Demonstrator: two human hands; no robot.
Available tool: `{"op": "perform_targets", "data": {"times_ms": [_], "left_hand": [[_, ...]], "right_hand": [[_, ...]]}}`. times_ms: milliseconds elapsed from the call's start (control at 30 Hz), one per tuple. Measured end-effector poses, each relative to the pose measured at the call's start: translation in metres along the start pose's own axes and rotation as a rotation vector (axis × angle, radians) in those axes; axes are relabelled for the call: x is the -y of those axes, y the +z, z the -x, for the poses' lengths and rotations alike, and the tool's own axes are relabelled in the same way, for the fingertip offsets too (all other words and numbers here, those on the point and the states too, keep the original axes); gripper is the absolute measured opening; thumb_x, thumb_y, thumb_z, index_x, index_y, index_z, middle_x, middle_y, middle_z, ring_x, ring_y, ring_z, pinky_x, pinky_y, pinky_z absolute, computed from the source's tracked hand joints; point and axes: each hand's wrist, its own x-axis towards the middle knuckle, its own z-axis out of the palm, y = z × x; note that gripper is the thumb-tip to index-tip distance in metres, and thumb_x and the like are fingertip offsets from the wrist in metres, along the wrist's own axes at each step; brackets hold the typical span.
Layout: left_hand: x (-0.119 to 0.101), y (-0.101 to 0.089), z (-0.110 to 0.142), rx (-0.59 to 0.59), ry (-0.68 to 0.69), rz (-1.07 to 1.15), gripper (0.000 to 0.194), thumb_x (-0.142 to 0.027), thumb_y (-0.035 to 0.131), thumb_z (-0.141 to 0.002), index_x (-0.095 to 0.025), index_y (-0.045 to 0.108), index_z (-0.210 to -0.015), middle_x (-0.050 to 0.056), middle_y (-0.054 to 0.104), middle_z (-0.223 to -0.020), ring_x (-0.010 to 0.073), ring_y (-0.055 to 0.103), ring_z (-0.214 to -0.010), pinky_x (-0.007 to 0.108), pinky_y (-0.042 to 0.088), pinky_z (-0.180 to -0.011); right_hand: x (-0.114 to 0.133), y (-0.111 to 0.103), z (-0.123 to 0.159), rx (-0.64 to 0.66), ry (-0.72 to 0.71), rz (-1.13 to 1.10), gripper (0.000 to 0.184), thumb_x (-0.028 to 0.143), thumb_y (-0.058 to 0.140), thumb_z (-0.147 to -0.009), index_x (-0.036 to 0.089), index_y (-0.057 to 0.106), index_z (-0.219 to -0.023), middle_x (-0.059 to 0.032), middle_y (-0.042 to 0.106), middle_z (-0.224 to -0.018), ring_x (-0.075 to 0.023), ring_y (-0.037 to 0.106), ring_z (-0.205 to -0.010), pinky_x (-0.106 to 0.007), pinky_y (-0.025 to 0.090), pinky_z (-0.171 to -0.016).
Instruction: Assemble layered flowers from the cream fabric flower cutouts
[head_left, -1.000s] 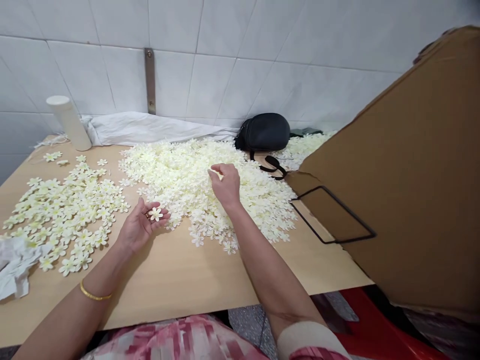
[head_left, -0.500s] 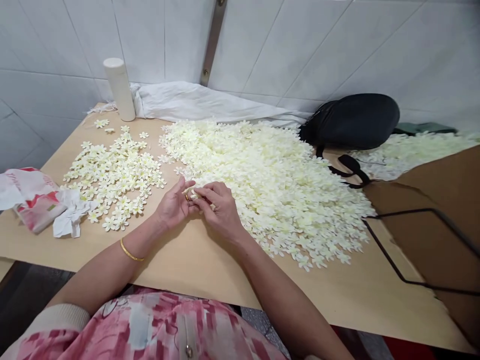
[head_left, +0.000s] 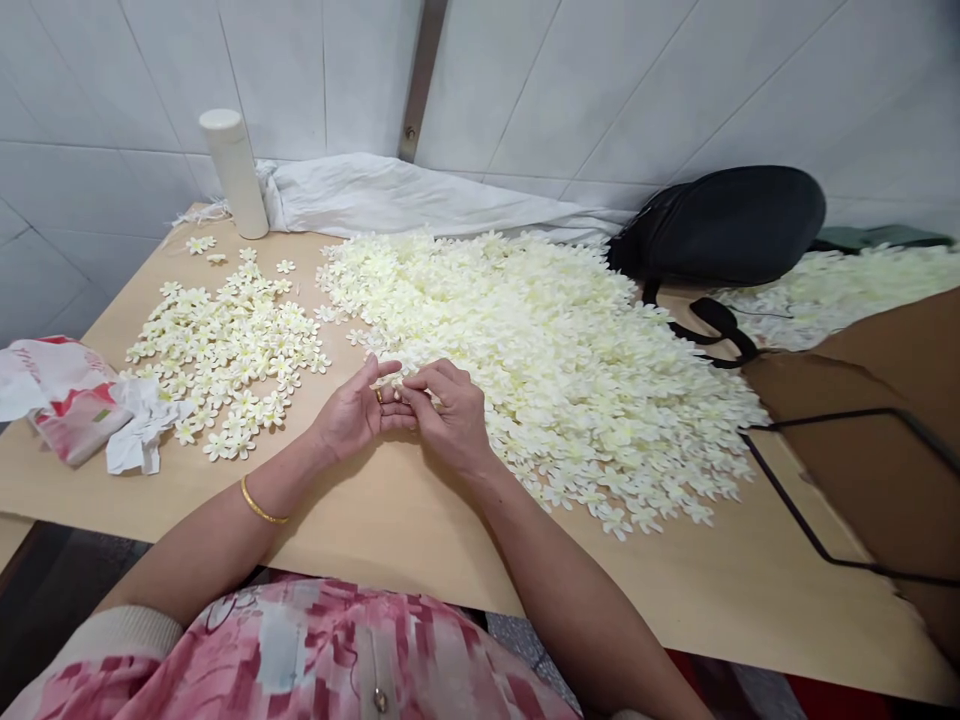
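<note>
My left hand (head_left: 356, 408) is palm up over the table's near part, fingers loosely curved around a small cream artificial flower (head_left: 389, 381), mostly hidden. Meeting it from the right is my right hand (head_left: 454, 415), its thumb and index finger pinched together at the flower; what exactly lies between those fingertips is too small to make out fully. Behind and right of my hands spreads a big heap of cream artificial flowers (head_left: 525, 330). To the left lies a smaller, looser group of flowers (head_left: 232, 350), with yellowish centres.
A white bottle (head_left: 236, 175) stands at the back left beside a white cloth (head_left: 360, 195) along the wall. A black bag (head_left: 727, 225) sits at the back right. At right is a cardboard box (head_left: 885, 400) with a black wire frame (head_left: 780, 495). Crumpled packaging (head_left: 75, 400) lies left.
My right hand has come from the heap to my left hand, pinching at its fingers. The view has swung left and down. Over the last half second the hands have barely shifted.
</note>
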Motion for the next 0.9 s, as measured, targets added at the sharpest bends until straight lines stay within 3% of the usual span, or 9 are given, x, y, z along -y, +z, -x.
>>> {"op": "perform_targets", "data": {"times_ms": [133, 300, 433, 600, 900], "left_hand": [[0.0000, -0.0008, -0.0017, -0.010, -0.017, 0.015, 0.032, -0.039, 0.039, -0.090, -0.012, 0.054, -0.096, 0.007, 0.063, -0.068, 0.0153, 0.064, -0.063, 0.029, 0.053, -0.064], [0.0007, -0.0025, -0.0009, -0.040, 0.006, -0.122, 0.019, -0.021, 0.050, -0.085, -0.007, 0.061, -0.081, 0.012, 0.068, -0.072, 0.0162, 0.067, -0.066, 0.027, 0.053, -0.067], [0.0018, -0.0018, 0.0004, -0.057, 0.012, -0.171, 0.012, -0.014, 0.054, -0.082, -0.007, 0.061, -0.076, 0.010, 0.067, -0.064, 0.0138, 0.066, -0.061, 0.023, 0.053, -0.062], [0.0025, -0.0061, -0.0023, -0.112, 0.096, -0.196, 0.007, -0.012, 0.060, -0.078, -0.010, 0.057, -0.072, 0.006, 0.065, -0.059, 0.0130, 0.064, -0.055, 0.022, 0.052, -0.057], [0.0046, -0.0069, -0.0012, -0.045, 0.147, -0.209, 0.014, -0.022, 0.065, -0.076, -0.011, 0.057, -0.071, 0.005, 0.065, -0.063, 0.0112, 0.063, -0.056, 0.022, 0.052, -0.057]], "right_hand": [[-0.0018, -0.0011, -0.0005, -0.017, -0.020, 0.072, 0.017, 0.011, 0.052, -0.079, 0.020, 0.054, -0.065, 0.0014, 0.052, -0.064, -0.0139, 0.051, -0.065, -0.031, 0.039, -0.067], [-0.0050, -0.0022, -0.0006, -0.085, -0.011, 0.111, 0.016, 0.015, 0.052, -0.081, 0.020, 0.053, -0.066, 0.0010, 0.054, -0.065, -0.0145, 0.051, -0.065, -0.031, 0.039, -0.068], [-0.0058, -0.0015, -0.0010, -0.061, -0.051, 0.112, 0.015, 0.015, 0.052, -0.082, 0.020, 0.056, -0.069, 0.0000, 0.056, -0.066, -0.0152, 0.052, -0.067, -0.032, 0.040, -0.070], [-0.0046, 0.0002, -0.0020, 0.056, -0.028, -0.054, 0.018, 0.016, 0.047, -0.086, 0.020, 0.060, -0.075, -0.0015, 0.056, -0.069, -0.0144, 0.054, -0.068, -0.030, 0.044, -0.066], [-0.0053, -0.0013, -0.0015, 0.068, 0.039, -0.117, 0.011, 0.016, 0.051, -0.082, 0.021, 0.062, -0.083, -0.0027, 0.059, -0.078, -0.0152, 0.056, -0.075, -0.029, 0.046, -0.069]]}}
